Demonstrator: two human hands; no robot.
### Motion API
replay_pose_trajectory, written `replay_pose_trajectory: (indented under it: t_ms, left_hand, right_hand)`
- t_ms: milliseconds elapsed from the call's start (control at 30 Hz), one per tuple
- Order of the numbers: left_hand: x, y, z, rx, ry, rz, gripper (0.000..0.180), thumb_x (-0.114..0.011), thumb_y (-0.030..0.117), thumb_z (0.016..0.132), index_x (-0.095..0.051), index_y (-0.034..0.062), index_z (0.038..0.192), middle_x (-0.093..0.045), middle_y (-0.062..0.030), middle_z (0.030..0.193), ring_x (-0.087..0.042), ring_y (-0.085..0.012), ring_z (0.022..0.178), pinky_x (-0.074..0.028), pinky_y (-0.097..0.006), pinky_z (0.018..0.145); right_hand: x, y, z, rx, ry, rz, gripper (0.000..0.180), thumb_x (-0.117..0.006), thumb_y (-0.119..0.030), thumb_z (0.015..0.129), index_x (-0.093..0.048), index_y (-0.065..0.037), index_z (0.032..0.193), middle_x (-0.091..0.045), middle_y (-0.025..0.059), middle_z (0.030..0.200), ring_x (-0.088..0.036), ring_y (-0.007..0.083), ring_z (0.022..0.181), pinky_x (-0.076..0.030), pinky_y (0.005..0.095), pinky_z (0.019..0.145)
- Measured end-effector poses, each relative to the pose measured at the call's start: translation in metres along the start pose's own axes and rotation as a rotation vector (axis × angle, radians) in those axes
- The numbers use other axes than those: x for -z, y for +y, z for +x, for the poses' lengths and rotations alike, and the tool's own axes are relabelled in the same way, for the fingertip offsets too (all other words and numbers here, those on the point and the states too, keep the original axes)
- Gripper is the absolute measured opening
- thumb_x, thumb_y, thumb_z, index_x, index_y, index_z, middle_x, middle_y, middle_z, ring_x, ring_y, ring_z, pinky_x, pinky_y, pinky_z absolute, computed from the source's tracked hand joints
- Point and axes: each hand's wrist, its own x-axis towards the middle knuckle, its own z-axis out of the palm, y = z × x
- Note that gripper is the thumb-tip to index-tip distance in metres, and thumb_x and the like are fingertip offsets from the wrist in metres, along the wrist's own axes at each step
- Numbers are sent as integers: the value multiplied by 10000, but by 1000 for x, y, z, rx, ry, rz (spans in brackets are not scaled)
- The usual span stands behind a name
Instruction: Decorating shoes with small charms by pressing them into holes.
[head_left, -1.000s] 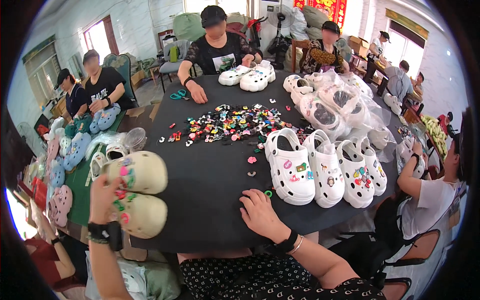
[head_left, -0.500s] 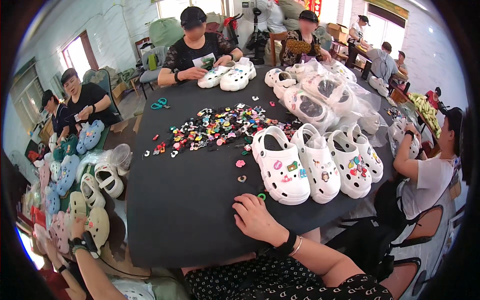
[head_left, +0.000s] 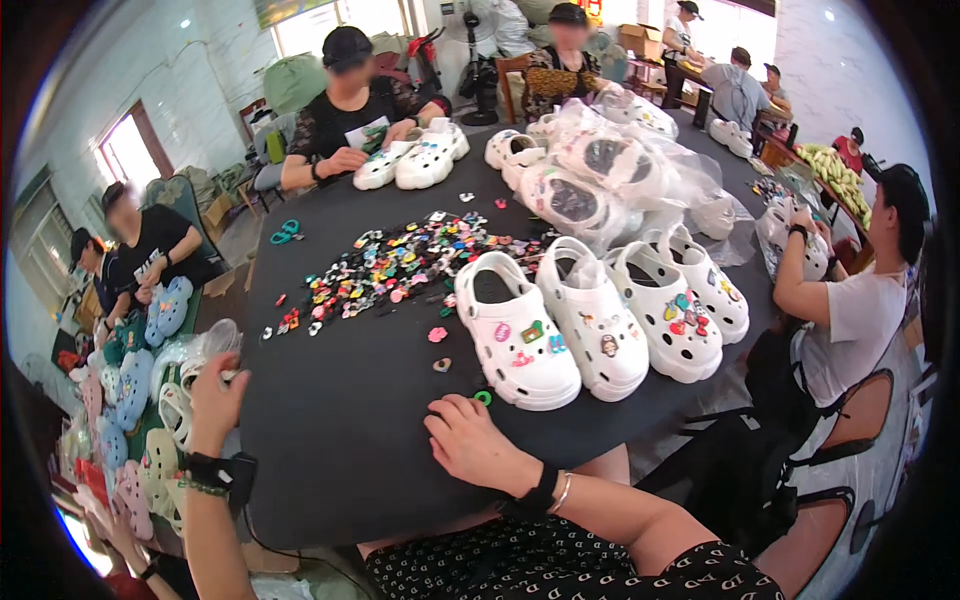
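At the left, my left hand [head_left: 213, 402] has its fingers and thumb curled at the heel end of a white clog [head_left: 178, 410], mostly covering the pair there. My right hand [head_left: 472, 440] rests palm down near the front of the black table [head_left: 330, 450], fingers loosely spread and holding nothing. A small green ring charm [head_left: 483, 398] lies just past its fingertips. Beyond it stand white clogs [head_left: 520, 345] in a row, their uppers dotted with colourful charms. A broad heap of mixed charms [head_left: 400, 260] covers the table's middle.
Plastic-wrapped white clogs [head_left: 590, 165] are piled at the far right. Teal scissors [head_left: 287, 231] lie at the far left. A person opposite handles a white pair [head_left: 430, 155]. Blue clogs [head_left: 135, 375] and others crowd the left-hand table. A black cable [head_left: 290, 550] trails below my left wrist.
My left hand has moved up and away from the beige clogs to the white pair. My right hand stays resting on the table. The whole view has shifted to the right.
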Motion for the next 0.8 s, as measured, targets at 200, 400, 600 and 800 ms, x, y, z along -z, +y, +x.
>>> replay_pose_trajectory:
  t_ms: [200, 400, 600, 800]
  left_hand:
    - [-86, 234, 20, -544, -193, -206, 555, -748, 239, 827, -540, 45, 1303, -634, -129, 1191, -587, -301, 1134, -443, -393, 982]
    - [-166, 342, 39, -520, -621, -196, 716, -705, 399, 845, -423, 107, 1435, -659, -255, 1071, -638, -413, 992, -495, -472, 870]
    - [-213, 374, 36, -656, -531, -176, 493, -743, 418, 786, -671, 177, 1210, -697, -172, 1031, -663, -351, 968, -500, -418, 803]
    - [-210, 368, 38, -514, -481, -343, 335, -817, 320, 681, -753, 81, 906, -707, -164, 867, -677, -306, 852, -503, -398, 767]
  right_hand:
    - [-4, 3, -3, 17, 47, -1, 281, -630, -148, 830, -563, -10, 1065, -523, 173, 1192, -488, 347, 1158, -418, 470, 946]
    - [-25, 10, -7, -57, -196, 70, 221, -603, -192, 851, -635, 8, 940, -547, 202, 1154, -500, 355, 1142, -441, 488, 897]
    - [-31, 17, -12, 138, 83, 75, 362, -601, -188, 841, -593, 25, 1134, -548, 203, 1176, -506, 393, 1123, -434, 499, 934]
    - [-20, 13, -10, 130, 89, 35, 358, -594, -162, 830, -592, 12, 1143, -548, 194, 1180, -502, 389, 1141, -410, 515, 958]
